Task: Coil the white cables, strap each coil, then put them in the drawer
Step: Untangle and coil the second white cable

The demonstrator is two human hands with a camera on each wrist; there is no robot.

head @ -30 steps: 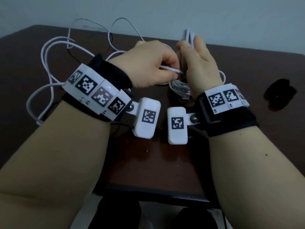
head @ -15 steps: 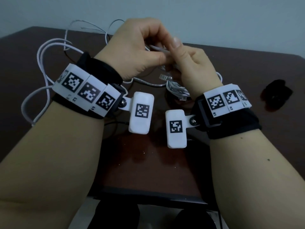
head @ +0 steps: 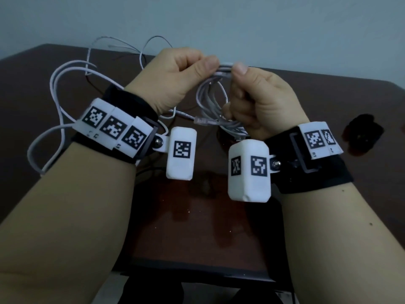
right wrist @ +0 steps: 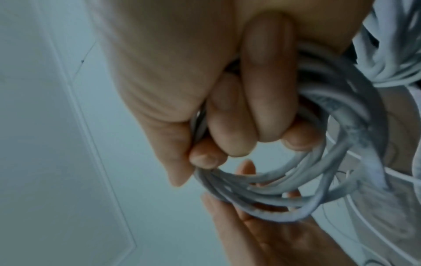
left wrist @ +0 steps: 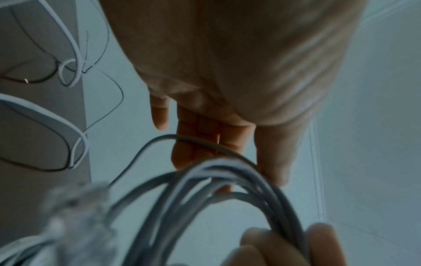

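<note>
Coil (head: 215, 102) held upper centre of frame, above the table (head: 328, 102). Right hand (head: 260, 102) grip clenched round the loops, likely keeping their shape. Left hand (head: 175, 77) pinches the top strands, steadying them. Loose cable (head: 57, 88) upper left, uncoiled.

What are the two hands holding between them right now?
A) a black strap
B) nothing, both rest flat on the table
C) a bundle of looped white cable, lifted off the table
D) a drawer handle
C: the left hand and right hand both pinch the top of the cable coil, whose loops hang between them above the table.
</note>
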